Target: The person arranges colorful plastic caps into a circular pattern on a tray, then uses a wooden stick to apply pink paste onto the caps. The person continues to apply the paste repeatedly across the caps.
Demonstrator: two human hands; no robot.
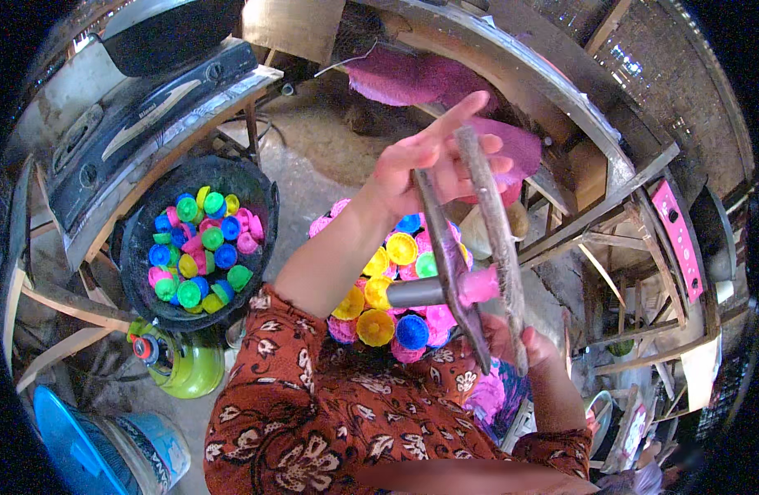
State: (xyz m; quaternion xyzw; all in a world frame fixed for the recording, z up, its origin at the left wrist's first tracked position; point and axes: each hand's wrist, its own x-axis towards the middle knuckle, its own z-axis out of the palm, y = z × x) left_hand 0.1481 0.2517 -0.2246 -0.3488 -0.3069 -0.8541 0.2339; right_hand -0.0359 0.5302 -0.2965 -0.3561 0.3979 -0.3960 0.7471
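Observation:
Two long wooden sticks, one dark (445, 256) and one pale and rough (496, 223), stand nearly side by side before me. A grey tube (414, 293) reaches the dark stick from the left. A short pink piece (481, 285) sits between the sticks, in line with the tube. My left hand (441, 161) is at their upper ends, its fingers spread and partly hidden behind them. My right hand (524, 342) is closed around the pale stick's lower end. Behind the tube lies a heap of fluted cup-shaped pieces (375, 327) in yellow, blue, pink and green.
On the left a black basin (136, 285) holds many-coloured cup pieces. Near it are a stove (144, 124) on a wooden stand, a green gas cylinder (190, 363) and a blue-lidded bucket (148, 450). Wooden framing (602, 132) and a pink panel with knobs (676, 239) stand right.

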